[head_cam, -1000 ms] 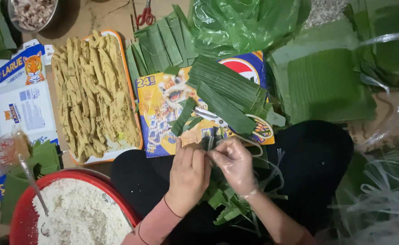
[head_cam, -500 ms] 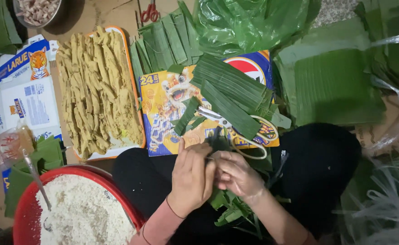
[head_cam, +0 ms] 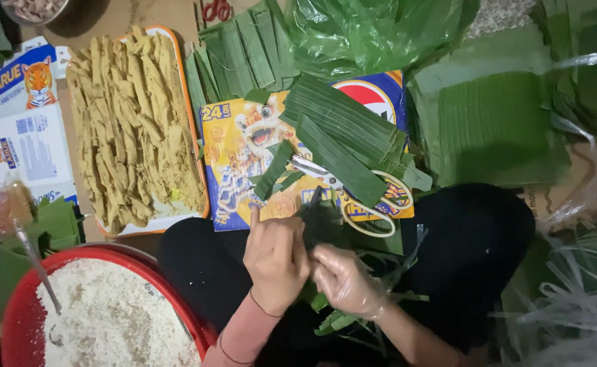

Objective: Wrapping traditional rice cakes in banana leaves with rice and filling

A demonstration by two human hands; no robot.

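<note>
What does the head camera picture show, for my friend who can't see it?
Two hands, the left hand bare and the right hand in a clear glove, fold a dark green leaf piece over a lap. Around them lie scissors, stacked leaf strips, a tray of yellowish strips and a red bowl of rice.

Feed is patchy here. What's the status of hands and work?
Left hand and right hand both closed on a dark leaf bundle over the lap. Scissors lie just beyond. Red rice basin at left.

Red basin of rice (head_cam: 101, 319), tray of yellow strips (head_cam: 135, 129), scissors (head_cam: 359, 197).
</note>
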